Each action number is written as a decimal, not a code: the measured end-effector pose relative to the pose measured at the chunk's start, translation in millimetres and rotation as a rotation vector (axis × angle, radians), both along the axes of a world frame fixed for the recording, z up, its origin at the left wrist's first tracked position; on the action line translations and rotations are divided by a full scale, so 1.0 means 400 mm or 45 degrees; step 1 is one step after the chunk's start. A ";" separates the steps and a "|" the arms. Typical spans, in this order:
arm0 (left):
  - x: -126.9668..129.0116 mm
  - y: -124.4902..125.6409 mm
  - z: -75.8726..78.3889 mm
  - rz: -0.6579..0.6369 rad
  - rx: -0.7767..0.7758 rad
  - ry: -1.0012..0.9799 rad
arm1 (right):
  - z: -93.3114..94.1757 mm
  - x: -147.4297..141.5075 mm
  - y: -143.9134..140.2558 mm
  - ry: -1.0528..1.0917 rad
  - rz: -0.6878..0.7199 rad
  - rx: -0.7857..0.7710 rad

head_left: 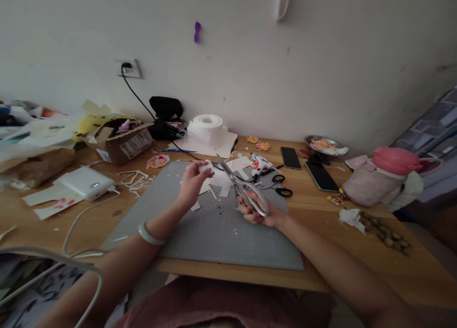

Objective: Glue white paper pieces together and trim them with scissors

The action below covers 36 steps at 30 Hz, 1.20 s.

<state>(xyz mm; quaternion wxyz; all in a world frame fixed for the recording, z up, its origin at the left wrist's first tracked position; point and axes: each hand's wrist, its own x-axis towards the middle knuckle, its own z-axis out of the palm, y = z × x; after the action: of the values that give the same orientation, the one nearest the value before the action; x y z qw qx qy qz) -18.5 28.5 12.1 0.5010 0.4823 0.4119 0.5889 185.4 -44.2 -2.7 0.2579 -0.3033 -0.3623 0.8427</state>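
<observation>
My left hand [194, 179] pinches a small white piece [206, 166], which looks like paper, above the grey cutting mat [228, 242]. A pair of silver scissors [233, 178] is in my right hand [257, 208], its blades pointing up and left toward the white piece. The fingers of that hand wrap round the handles. Between the blade tips and the piece there seems to be a small gap. White paper scraps [224, 190] lie on the mat beneath and behind both hands.
Behind the mat are a white paper roll [205, 133], a glue gun [262, 165] and black-handled scissors [284, 192]. Two phones [291, 157] and a metal bowl [323, 147] lie right. A cardboard box [124, 144] and a white power bank with cables [85, 183] sit left.
</observation>
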 end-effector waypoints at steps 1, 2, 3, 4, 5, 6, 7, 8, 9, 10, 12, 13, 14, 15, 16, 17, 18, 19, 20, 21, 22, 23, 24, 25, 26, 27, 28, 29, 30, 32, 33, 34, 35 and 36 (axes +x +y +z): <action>-0.001 0.000 0.000 0.000 0.003 -0.004 | -0.002 0.003 0.002 0.018 0.013 -0.023; -0.001 0.000 0.001 0.002 0.007 -0.011 | -0.004 0.006 0.002 0.031 0.031 -0.033; -0.001 0.000 0.002 0.005 0.012 -0.019 | -0.005 0.007 0.002 0.038 0.049 -0.032; -0.001 0.000 0.003 0.009 0.016 -0.025 | -0.006 0.008 0.002 0.043 0.062 -0.023; -0.001 0.000 0.004 0.015 0.020 -0.029 | -0.006 0.009 0.001 0.044 0.074 -0.011; -0.001 -0.001 0.005 0.019 0.024 -0.029 | -0.005 0.008 0.000 0.043 0.083 0.002; -0.001 -0.001 0.006 0.022 0.026 -0.025 | -0.004 0.008 -0.001 0.042 0.092 0.012; -0.001 -0.002 0.006 0.025 0.028 -0.018 | -0.003 0.007 -0.001 0.041 0.099 0.018; -0.001 -0.002 0.007 0.028 0.031 -0.011 | -0.001 0.006 -0.001 0.041 0.107 0.023; -0.001 -0.002 0.007 0.029 0.035 -0.005 | 0.002 0.005 -0.002 0.043 0.117 0.026; -0.001 -0.002 0.006 0.027 0.040 -0.009 | 0.007 0.004 -0.003 0.043 0.135 0.035; -0.001 -0.002 0.006 0.028 0.042 -0.018 | 0.009 0.003 -0.004 0.038 0.137 0.043; -0.001 -0.001 0.006 0.030 0.042 -0.025 | 0.012 0.002 -0.005 0.029 0.134 0.054; -0.001 -0.001 0.006 0.034 0.042 -0.029 | 0.014 0.001 -0.007 0.020 0.131 0.065; -0.001 0.000 0.006 0.040 0.042 -0.031 | 0.016 0.000 -0.009 0.012 0.126 0.077; -0.001 0.000 0.006 0.043 0.043 -0.028 | 0.017 -0.001 -0.010 0.005 0.125 0.087; -0.001 0.001 0.006 0.044 0.044 -0.026 | 0.018 -0.002 -0.011 0.003 0.125 0.093; -0.001 0.001 0.006 0.041 0.044 -0.025 | 0.018 -0.002 -0.012 0.004 0.130 0.094; -0.001 0.001 0.006 0.036 0.044 -0.026 | 0.018 -0.003 -0.012 0.005 0.133 0.094; -0.001 0.000 0.005 0.030 0.044 -0.026 | 0.018 -0.004 -0.012 0.007 0.135 0.095; -0.001 0.000 0.005 0.025 0.045 -0.021 | 0.017 -0.004 -0.011 0.007 0.137 0.100; 0.000 -0.001 0.005 0.022 0.046 -0.011 | 0.016 -0.004 -0.011 0.006 0.138 0.109; 0.000 -0.002 0.004 0.020 0.046 0.003 | 0.015 -0.005 -0.011 0.002 0.142 0.123; 0.000 -0.003 0.004 0.016 0.045 0.019 | 0.015 -0.005 -0.011 -0.007 0.142 0.141; 0.001 -0.004 0.004 0.013 0.043 0.032 | 0.015 -0.005 -0.011 -0.016 0.141 0.161; 0.001 -0.005 0.005 0.008 0.039 0.041 | 0.015 -0.005 -0.012 -0.028 0.139 0.183; 0.001 -0.006 0.005 0.004 0.036 0.045 | 0.015 -0.005 -0.013 -0.040 0.134 0.203; 0.001 -0.007 0.005 -0.001 0.034 0.044 | 0.015 -0.005 -0.014 -0.055 0.126 0.219; 0.002 -0.007 0.006 -0.002 0.032 0.041 | 0.014 -0.006 -0.016 -0.071 0.115 0.232; 0.002 -0.007 0.006 -0.005 0.032 0.032 | 0.014 -0.007 -0.018 -0.100 0.093 0.250; 0.002 -0.007 0.006 -0.005 0.033 0.027 | 0.013 -0.007 -0.019 -0.111 0.083 0.259; 0.003 -0.007 0.006 -0.003 0.034 0.025 | 0.013 -0.007 -0.019 -0.119 0.080 0.269; 0.003 -0.007 0.006 0.000 0.034 0.026 | 0.013 -0.008 -0.019 -0.125 0.081 0.282; 0.003 -0.007 0.006 0.001 0.034 0.028 | 0.013 -0.008 -0.019 -0.129 0.086 0.295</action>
<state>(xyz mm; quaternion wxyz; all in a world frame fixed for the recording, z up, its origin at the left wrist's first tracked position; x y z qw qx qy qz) -17.3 25.5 14.4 0.4895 0.4954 0.4097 0.5892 182.2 -52.0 2.4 0.2442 -0.3011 -0.4798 0.7871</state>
